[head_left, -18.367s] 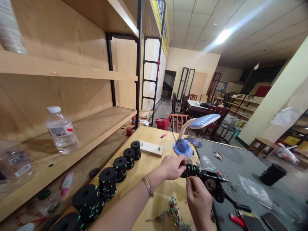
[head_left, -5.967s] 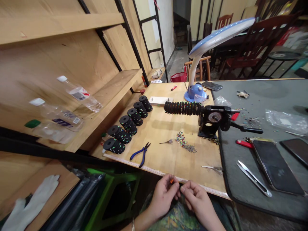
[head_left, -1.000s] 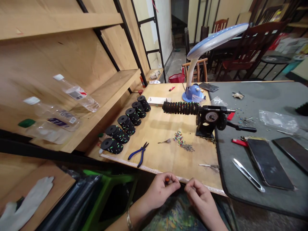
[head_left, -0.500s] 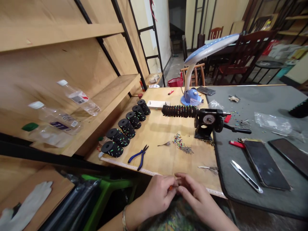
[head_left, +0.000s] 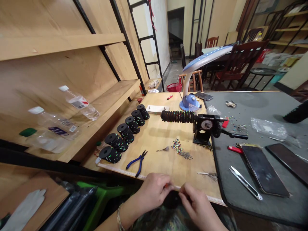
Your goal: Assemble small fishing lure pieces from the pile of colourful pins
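My left hand [head_left: 152, 194] and my right hand [head_left: 196, 205] are held close together below the near edge of the wooden table [head_left: 166, 141], above my lap. Each hand's fingers are pinched. A tiny orange-red piece [head_left: 166, 185] peeks out between the left fingers. What the right fingers pinch is too small to make out. Further up the table stands a black hand-crank winder [head_left: 206, 128] with a rod of black foam discs [head_left: 177, 116] on it. A small heap of coloured beads [head_left: 180, 148] lies in front of the winder.
A row of black foam spools [head_left: 125, 133] lines the table's left side, with blue-handled pliers [head_left: 137, 159] near them. A blue desk lamp [head_left: 192, 96] stands behind. On the grey mat [head_left: 255, 128] lie phones [head_left: 263, 170], snips [head_left: 244, 183] and a red lighter [head_left: 233, 149]. Plastic bottles [head_left: 79, 102] lie on the left shelf.
My hands have drawn slightly apart again after touching half a second ago. The view has tilted up a little, so the table sits lower in the picture.
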Tool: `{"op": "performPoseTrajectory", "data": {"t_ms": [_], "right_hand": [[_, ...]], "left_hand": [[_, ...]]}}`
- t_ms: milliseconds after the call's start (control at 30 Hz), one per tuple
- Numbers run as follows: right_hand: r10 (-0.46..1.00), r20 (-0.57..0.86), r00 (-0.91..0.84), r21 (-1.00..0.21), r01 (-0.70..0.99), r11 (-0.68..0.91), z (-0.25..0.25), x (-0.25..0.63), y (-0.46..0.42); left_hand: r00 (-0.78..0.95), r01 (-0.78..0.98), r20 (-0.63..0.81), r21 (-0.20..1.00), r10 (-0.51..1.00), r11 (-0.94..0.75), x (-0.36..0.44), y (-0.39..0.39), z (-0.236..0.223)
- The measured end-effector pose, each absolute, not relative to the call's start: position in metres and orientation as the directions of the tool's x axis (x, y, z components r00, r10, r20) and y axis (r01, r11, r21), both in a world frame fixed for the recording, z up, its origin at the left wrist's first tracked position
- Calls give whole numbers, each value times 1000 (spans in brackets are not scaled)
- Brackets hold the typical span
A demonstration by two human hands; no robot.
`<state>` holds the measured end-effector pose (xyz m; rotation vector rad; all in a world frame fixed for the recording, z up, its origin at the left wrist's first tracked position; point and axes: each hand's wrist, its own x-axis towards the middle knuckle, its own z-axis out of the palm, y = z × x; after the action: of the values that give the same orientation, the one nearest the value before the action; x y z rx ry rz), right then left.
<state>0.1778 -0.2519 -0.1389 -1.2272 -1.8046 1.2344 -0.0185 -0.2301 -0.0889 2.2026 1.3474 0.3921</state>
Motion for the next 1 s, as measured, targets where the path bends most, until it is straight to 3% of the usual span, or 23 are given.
{"op": "performPoseTrajectory", "data": {"t_ms": [67, 200, 300, 533, 700, 1000], "right_hand": [[959, -25, -281, -961, 270, 54, -146, 179, -251], [973, -188, -131, -982, 11, -188, -158, 181, -249], [953, -290, -92, -946, -123, -300, -163, 181, -248], [938, -347, -1, -905, -264, -335, -172, 178, -249], [928, -371, 22, -884, -315, -346, -175, 178, -251], [907, -417, 58, -852, -373, -368, -179, 182, -256]], "left_hand": [[399, 789, -30, 520, 917, -326, -26, -218, -92], [225, 933, -61, 302, 972, -197, -43, -191, -103], [210, 947, -51, 259, 976, -190, -49, -180, -107], [199, 924, 129, 306, 971, -230, -34, -180, -96], [232, 867, 50, 441, 971, -230, -1, -169, -99], [297, 822, 45, 497, 954, -280, 34, -159, -103]]}}
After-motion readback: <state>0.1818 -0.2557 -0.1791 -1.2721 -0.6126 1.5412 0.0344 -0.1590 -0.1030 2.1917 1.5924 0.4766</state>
